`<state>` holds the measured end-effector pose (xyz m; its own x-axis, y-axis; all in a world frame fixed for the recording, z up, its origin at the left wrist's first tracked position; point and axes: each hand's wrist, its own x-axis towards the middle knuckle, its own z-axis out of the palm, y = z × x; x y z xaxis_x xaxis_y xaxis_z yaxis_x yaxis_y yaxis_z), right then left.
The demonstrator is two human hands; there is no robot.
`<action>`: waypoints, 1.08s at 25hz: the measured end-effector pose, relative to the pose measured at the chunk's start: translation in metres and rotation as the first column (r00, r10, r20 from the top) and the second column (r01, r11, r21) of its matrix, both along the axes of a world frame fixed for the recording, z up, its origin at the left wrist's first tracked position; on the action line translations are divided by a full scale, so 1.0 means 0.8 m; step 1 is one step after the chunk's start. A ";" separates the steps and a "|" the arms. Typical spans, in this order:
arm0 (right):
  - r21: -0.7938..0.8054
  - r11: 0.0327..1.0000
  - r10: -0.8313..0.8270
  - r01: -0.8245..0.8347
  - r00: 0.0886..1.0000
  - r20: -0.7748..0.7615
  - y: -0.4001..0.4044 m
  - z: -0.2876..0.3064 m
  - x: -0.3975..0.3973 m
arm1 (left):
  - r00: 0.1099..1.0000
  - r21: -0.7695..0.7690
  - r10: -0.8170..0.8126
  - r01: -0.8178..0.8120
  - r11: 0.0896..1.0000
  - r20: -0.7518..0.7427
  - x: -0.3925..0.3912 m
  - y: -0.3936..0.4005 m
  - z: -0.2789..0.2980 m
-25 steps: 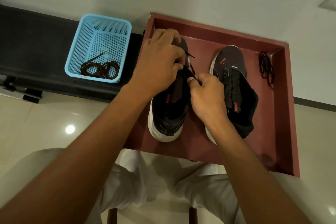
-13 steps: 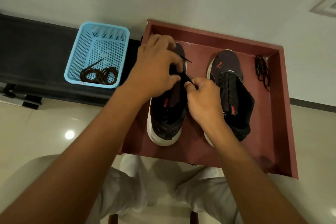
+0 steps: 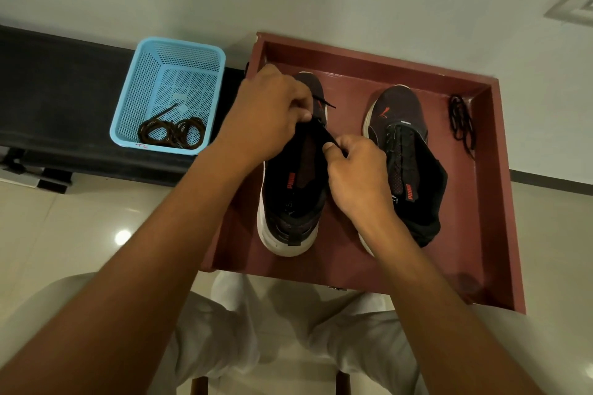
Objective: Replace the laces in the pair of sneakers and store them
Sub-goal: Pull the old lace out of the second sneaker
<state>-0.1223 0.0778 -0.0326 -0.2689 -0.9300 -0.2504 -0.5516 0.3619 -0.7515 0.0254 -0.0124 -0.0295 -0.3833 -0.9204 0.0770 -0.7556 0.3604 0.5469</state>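
Note:
Two dark sneakers with white soles stand in a red-brown tray (image 3: 500, 202). Over the left sneaker (image 3: 288, 202) my left hand (image 3: 266, 119) curls its fingers on a black lace (image 3: 327, 103), whose tip sticks out past the fingers. My right hand (image 3: 356, 170) pinches the same lace at the shoe's right edge. The right sneaker (image 3: 404, 151) lies untouched with its tongue open. A loose black lace (image 3: 462, 125) lies in the tray's far right corner. Brown laces (image 3: 173, 133) are coiled in a blue basket (image 3: 167, 54).
The blue basket stands on a dark bench (image 3: 54, 99) left of the tray, against a pale wall. Below is a glossy tiled floor (image 3: 64, 234), and my knees in light trousers (image 3: 231, 330) are under the tray's near edge.
The view has shifted so the tray and basket sit lower in frame. Both hands stay on the left sneaker's lace with only small finger movements.

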 end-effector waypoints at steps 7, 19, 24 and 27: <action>0.008 1.000 -0.005 0.005 1.000 -0.011 0.000 -0.001 0.000 | 0.859 0.105 0.370 -0.357 0.928 -0.352 0.029 -0.011 0.019; -0.013 1.000 0.009 -0.010 0.998 -0.055 0.000 0.002 0.003 | 0.872 -0.007 0.426 -0.440 0.898 -0.240 0.015 0.038 0.022; -0.043 0.999 0.011 -0.015 0.996 -0.087 -0.003 0.003 0.003 | 0.898 0.274 0.433 -0.399 0.875 -0.075 0.013 0.096 0.009; -0.070 0.997 0.017 -0.025 0.994 -0.105 -0.002 0.003 0.005 | 0.881 0.308 0.452 -0.395 0.865 -0.140 0.022 0.090 0.001</action>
